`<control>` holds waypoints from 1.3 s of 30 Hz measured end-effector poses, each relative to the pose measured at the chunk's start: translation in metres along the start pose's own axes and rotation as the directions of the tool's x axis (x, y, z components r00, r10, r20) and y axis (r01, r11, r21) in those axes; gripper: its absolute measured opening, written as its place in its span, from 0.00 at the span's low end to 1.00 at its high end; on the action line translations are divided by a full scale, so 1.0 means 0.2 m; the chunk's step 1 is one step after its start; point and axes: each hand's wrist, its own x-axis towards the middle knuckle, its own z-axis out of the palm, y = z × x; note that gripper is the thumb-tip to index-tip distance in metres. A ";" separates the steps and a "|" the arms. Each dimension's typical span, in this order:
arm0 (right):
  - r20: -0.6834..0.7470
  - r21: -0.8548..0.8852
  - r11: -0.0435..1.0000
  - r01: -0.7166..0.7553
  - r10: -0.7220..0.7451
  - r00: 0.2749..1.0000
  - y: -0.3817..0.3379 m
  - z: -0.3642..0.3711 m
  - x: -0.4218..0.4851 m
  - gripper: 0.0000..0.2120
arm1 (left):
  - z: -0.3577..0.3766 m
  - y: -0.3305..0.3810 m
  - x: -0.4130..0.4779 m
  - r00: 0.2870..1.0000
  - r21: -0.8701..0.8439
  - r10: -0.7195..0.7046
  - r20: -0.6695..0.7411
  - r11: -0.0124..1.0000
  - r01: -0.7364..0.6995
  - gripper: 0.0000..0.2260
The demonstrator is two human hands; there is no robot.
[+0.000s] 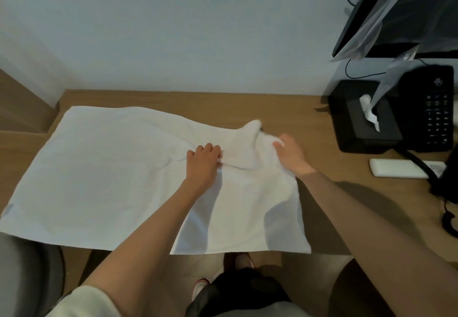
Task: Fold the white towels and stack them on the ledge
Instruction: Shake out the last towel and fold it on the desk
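A large white towel (104,178) lies spread over the wooden ledge (317,205), its front edge hanging past the ledge's near edge. At the towel's far right corner the cloth is bunched and raised. My left hand (203,162) has its fingers curled into the cloth just left of that bunch. My right hand (288,154) grips the crumpled corner from the right side. A small grey tag shows at the towel's left front corner.
A black tissue box (357,123) and a black desk phone (431,108) stand at the far right, under a dark monitor (401,12). A white remote (399,168) lies in front of them beside the phone cord. A wall runs along the back.
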 end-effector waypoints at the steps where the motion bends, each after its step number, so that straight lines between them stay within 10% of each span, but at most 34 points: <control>1: -0.129 0.049 0.998 0.040 -0.034 0.991 0.00 -0.03 -0.01 0.12 | 0.00 -0.01 -0.01 1.000 0.002 -0.012 -0.010 1.000 0.012 0.09; 4: -0.304 0.132 0.953 0.273 -0.223 0.926 0.00 -0.08 -0.08 0.04 | -0.01 -0.03 -0.03 0.999 -0.002 -0.039 -0.004 0.999 0.039 0.09; 11: 0.382 0.187 0.946 0.263 -0.317 0.868 0.00 0.01 -0.24 0.12 | -0.04 -0.02 -0.07 0.994 -0.095 -0.056 0.089 0.993 0.065 0.14; 21: 0.277 0.619 0.770 -0.154 -0.030 0.960 -0.10 0.17 -0.19 0.25 | -0.09 -0.06 0.08 0.996 -0.094 0.004 0.089 0.996 0.004 0.24; 33: -0.003 0.254 0.966 -0.042 0.044 0.999 0.04 0.04 -0.04 0.11 | -0.01 -0.09 0.36 0.963 -0.237 0.000 0.271 0.969 0.067 0.11; 39: -0.262 0.093 0.991 -0.096 0.118 0.958 -0.01 -0.14 0.05 0.10 | -0.09 -0.07 0.44 0.999 -0.318 -0.040 0.015 0.947 0.043 0.06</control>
